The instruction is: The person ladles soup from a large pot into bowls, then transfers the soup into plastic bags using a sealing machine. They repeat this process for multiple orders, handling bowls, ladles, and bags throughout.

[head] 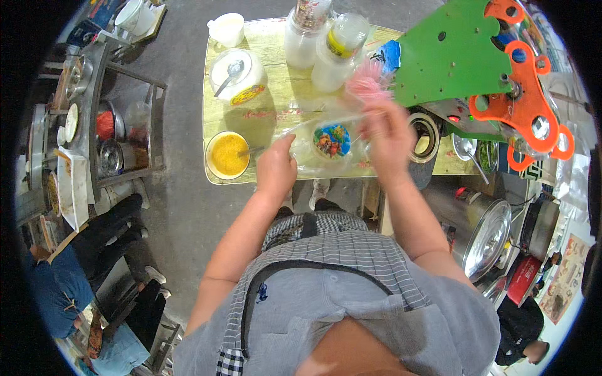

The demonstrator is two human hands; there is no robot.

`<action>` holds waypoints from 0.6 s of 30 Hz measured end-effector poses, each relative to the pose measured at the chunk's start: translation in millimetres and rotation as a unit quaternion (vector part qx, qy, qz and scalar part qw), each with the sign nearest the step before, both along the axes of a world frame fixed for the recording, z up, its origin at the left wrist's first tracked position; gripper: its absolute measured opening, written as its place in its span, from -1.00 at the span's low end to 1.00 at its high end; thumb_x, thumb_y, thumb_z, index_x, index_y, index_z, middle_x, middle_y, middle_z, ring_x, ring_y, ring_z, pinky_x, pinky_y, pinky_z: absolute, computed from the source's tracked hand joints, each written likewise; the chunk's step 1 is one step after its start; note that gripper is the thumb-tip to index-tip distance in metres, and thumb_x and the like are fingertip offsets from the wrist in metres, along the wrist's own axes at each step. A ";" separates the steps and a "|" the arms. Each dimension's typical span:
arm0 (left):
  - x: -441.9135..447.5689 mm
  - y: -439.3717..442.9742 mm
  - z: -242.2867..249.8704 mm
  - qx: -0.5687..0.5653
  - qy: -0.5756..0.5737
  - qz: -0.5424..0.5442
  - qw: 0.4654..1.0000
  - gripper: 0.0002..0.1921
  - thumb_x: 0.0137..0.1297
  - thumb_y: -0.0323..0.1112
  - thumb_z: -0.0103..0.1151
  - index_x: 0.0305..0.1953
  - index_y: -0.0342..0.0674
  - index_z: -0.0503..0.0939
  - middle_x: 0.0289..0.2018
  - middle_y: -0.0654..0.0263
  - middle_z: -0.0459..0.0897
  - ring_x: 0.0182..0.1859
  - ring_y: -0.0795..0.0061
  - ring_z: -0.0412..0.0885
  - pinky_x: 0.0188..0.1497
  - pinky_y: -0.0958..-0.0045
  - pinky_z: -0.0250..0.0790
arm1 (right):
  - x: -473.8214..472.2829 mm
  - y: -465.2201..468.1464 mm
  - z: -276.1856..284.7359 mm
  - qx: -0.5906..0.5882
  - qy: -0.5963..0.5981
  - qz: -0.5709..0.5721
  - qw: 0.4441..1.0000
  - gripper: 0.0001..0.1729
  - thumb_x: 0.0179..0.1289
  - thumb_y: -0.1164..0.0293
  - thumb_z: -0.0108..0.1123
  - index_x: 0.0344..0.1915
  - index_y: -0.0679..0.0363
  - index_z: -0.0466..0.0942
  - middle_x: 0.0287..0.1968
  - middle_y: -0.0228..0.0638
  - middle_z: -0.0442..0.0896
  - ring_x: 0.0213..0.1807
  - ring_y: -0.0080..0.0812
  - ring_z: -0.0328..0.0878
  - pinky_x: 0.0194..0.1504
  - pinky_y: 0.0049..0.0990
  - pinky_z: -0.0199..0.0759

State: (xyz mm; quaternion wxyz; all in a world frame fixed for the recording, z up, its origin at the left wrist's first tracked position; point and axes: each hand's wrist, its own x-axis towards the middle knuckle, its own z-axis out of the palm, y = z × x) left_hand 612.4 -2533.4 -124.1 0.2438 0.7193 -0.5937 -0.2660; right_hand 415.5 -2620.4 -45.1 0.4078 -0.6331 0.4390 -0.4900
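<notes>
A clear plastic bag (303, 155) hangs in front of me, over the near edge of the table. My left hand (278, 164) grips its left side, with the index finger pointing up along it. On the other side my right hand (389, 136) is blurred, its fingers closed around the bag's edge. Between the hands, a cup with a printed film lid (332, 141) shows through the plastic, its top facing up. A bundle of pink straws (369, 82) stands just beyond my right hand.
A green cup-sealing machine (451, 56) with an orange handwheel (522, 103) stands at the right. At the table's left are a bowl of yellow grains (229, 154) and a white tub with a spoon (242, 75). Stacked plastic cups (324, 66) stand behind. People sit at lower left.
</notes>
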 end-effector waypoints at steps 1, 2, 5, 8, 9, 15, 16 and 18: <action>1.2 -0.2 3.3 0.000 -0.012 -0.001 1.000 -0.54 0.07 -0.57 0.09 0.08 -0.29 0.56 -0.08 -0.05 0.66 -0.08 -0.07 0.63 -0.02 0.08 0.48 | 11.7 10.4 -11.2 0.003 0.073 0.043 0.996 -0.86 0.32 0.49 0.23 -0.15 0.27 0.56 -0.30 -0.31 0.60 -0.28 -0.42 0.58 -0.21 -0.47 0.47; 1.2 -0.6 7.1 -0.025 -0.032 0.001 0.999 -0.53 0.07 -0.57 0.10 0.09 -0.27 0.56 -0.12 -0.05 0.66 -0.12 -0.06 0.64 -0.05 0.05 0.48 | 24.2 16.0 -23.7 -0.007 0.095 0.105 0.990 -0.79 0.26 0.50 0.25 -0.11 0.28 0.55 -0.21 -0.19 0.62 -0.17 -0.20 0.61 -0.09 -0.35 0.49; 1.1 -0.9 21.3 -0.027 -0.068 -0.001 0.997 -0.54 0.07 -0.54 0.08 0.09 -0.25 0.56 -0.13 -0.05 0.67 -0.13 -0.07 0.64 -0.06 0.04 0.48 | 40.7 18.0 -51.7 -0.076 0.242 0.165 0.953 -0.64 0.16 0.54 0.25 0.01 0.21 0.54 -0.02 -0.14 0.61 0.01 -0.02 0.54 0.04 -0.22 0.45; 2.0 1.2 36.9 -0.014 -0.128 -0.014 0.992 -0.59 0.10 -0.51 0.06 0.04 -0.24 0.58 -0.17 -0.02 0.67 -0.14 -0.06 0.64 -0.09 0.03 0.47 | 15.4 13.1 -57.1 -0.150 0.337 0.084 0.926 -0.46 0.11 0.54 0.26 0.16 0.18 0.46 0.13 -0.12 0.53 0.16 0.03 0.44 0.15 -0.13 0.35; 2.8 2.4 41.7 -0.006 -0.143 -0.023 0.989 -0.61 0.10 -0.51 0.05 0.02 -0.23 0.58 -0.19 0.00 0.67 -0.15 -0.06 0.64 -0.10 0.03 0.47 | 3.9 9.3 -56.6 -0.136 0.374 0.028 0.917 -0.43 0.09 0.53 0.28 0.17 0.19 0.45 0.13 -0.11 0.53 0.16 0.03 0.43 0.16 -0.12 0.34; 19.2 1.1 56.1 -0.114 -0.157 -0.069 0.979 -0.76 0.09 -0.54 0.09 -0.19 -0.20 0.63 -0.29 0.04 0.66 -0.25 0.00 0.61 -0.17 0.12 0.46 | -34.1 -19.8 -72.1 0.141 0.495 -0.059 0.855 -0.54 0.19 0.46 0.14 0.12 0.27 0.41 -0.13 0.04 0.64 -0.09 0.11 0.60 -0.04 -0.01 0.46; 23.3 -1.4 57.1 -0.145 -0.086 -0.069 0.983 -0.79 0.10 -0.55 0.09 -0.22 -0.22 0.63 -0.30 0.10 0.67 -0.25 0.10 0.62 -0.17 0.20 0.46 | -32.7 -16.9 -75.4 0.094 0.454 -0.119 0.878 -0.63 0.24 0.45 0.04 0.06 0.24 0.47 -0.19 0.04 0.66 -0.20 0.14 0.63 -0.12 0.02 0.49; 28.5 -8.5 60.0 -0.117 0.105 -0.063 0.986 -0.80 0.14 -0.59 0.06 -0.22 -0.24 0.63 -0.30 0.21 0.68 -0.22 0.30 0.64 -0.13 0.33 0.46 | -25.7 -10.8 -74.1 0.146 0.247 -0.211 0.934 -0.66 0.20 0.49 0.11 0.01 0.16 0.57 -0.04 -0.01 0.66 0.01 -0.02 0.62 0.05 -0.19 0.49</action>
